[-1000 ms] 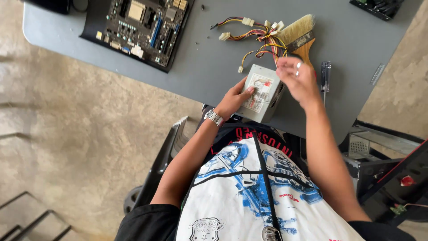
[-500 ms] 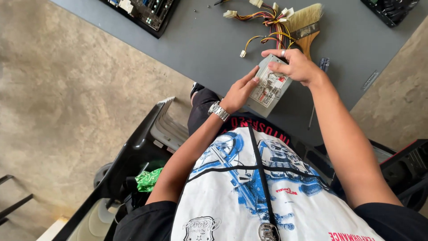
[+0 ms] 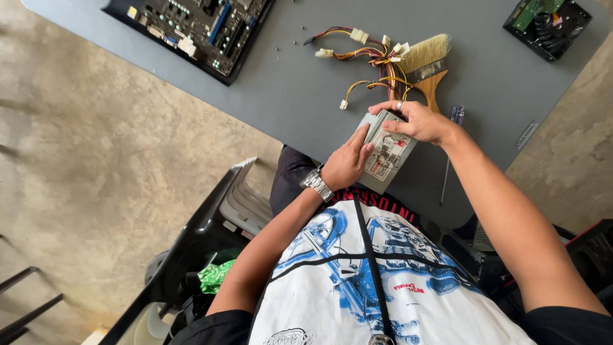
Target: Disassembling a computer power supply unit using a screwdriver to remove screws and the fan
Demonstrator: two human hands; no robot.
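Power supply unit (image 3: 385, 153), a grey metal box with a label, sits in our grip at the near edge of the table (image 3: 294, 96): our left hand (image 3: 348, 163) presses its near side, our right hand (image 3: 415, 120) clasps its far end. Beyond the grip lie its coloured cables (image 3: 367, 61) and a brush (image 3: 429, 64); a screwdriver (image 3: 449, 153) lies right of it

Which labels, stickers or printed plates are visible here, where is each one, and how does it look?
Label on the power supply: rectangular sticker on the grey box, white with red and dark patches, between the left hand and right hand.
Small plate on the table: narrow grey strip near the right edge.
No screens or packages in view.
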